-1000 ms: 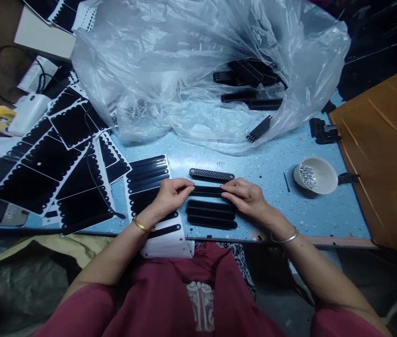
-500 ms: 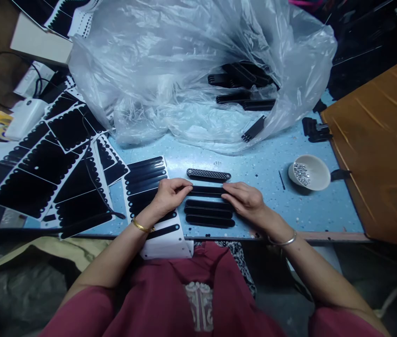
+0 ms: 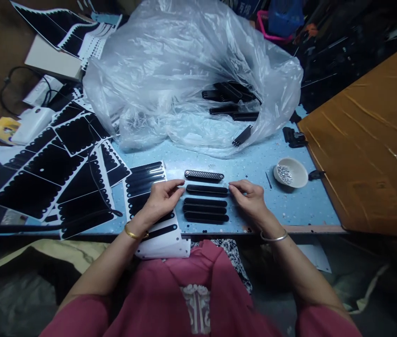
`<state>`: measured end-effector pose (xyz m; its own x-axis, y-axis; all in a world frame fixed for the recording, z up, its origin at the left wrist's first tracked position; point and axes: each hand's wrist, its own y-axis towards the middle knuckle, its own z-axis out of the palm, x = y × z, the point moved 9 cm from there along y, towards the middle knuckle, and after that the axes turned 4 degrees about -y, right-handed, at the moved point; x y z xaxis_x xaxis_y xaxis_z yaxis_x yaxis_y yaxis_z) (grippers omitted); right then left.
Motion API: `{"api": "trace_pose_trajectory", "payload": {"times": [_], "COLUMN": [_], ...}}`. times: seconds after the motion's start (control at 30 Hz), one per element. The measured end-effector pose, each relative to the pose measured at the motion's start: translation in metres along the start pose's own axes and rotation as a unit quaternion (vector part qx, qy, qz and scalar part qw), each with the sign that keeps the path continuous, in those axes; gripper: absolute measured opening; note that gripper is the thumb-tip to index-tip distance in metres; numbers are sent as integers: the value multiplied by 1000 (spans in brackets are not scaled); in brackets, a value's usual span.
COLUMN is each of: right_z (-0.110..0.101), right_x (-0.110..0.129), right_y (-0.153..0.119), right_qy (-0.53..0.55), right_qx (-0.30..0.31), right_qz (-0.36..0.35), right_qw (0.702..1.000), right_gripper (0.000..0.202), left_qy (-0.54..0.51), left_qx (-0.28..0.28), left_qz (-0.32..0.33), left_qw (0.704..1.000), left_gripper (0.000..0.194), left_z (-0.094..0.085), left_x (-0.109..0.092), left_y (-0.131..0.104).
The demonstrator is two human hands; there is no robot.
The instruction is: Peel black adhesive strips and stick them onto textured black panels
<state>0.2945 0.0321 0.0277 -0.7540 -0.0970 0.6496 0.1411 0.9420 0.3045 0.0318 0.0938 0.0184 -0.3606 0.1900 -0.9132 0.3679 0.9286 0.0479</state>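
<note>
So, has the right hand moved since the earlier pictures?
Yes: the right hand has shifted rightward and now lies wholly past the right end of the patterned bar.

The speckled blue worktop (image 3: 256, 159) supports several black bars (image 3: 207, 189); a translucent plastic bag (image 3: 180, 65); a white bowl (image 3: 301, 174); overlapping sheets (image 3: 82, 206).

Sheet (image 3: 144, 180) partly behind left hand (image 3: 162, 200)

One head-worn camera looks forward and down onto the tabletop (image 3: 249, 164).
</note>
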Motion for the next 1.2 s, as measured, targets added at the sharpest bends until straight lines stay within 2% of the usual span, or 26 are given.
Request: {"api": "trace_pose_trajectory", "payload": {"times": [0.13,0.23,0.33,0.47,0.53,0.6,0.73,0.93,1.2], "right_z": [-2,-2,0,2,6,10,18,25,24], "right_x": [-12,-16,-13,-7,-5,-5,-6,-1,3], "right_y": [-3,-7,-11,-12,-11,-10,-8,-10,-13], "right_qy": [-22,-10,-4,7,20,34,58,54,66], "right_qx": [-31,-26,-10,14,39,59,78,69,55], "right_qz": [28,31,17,0,-7,-11,-19,-52,-67], "right_qw": [999,999,1000,1000,999,998,995,995,994], "right_gripper": [20,19,18,16,19,21,26,18,12], "left_qy": [86,123,136,175,215,248,288,306,233], "left_qx": [-56,-81,-48,57,108,144,184,179,163], "left_qz": [86,161,227,282,284,280,268,242,181], "left_qw": [991,976,963,942,928,916,901,903,941], "left_gripper": [19,15,16,14,12,12,13,15,5], "left_z": [-29,-32,-9,45,71,89,108,110,105], "left_x": [-27,-45,-61,-76,-75,-71,-62,-55,-43], "left_y": [-27,-36,-27,-2,8,15,18,22,27]}}
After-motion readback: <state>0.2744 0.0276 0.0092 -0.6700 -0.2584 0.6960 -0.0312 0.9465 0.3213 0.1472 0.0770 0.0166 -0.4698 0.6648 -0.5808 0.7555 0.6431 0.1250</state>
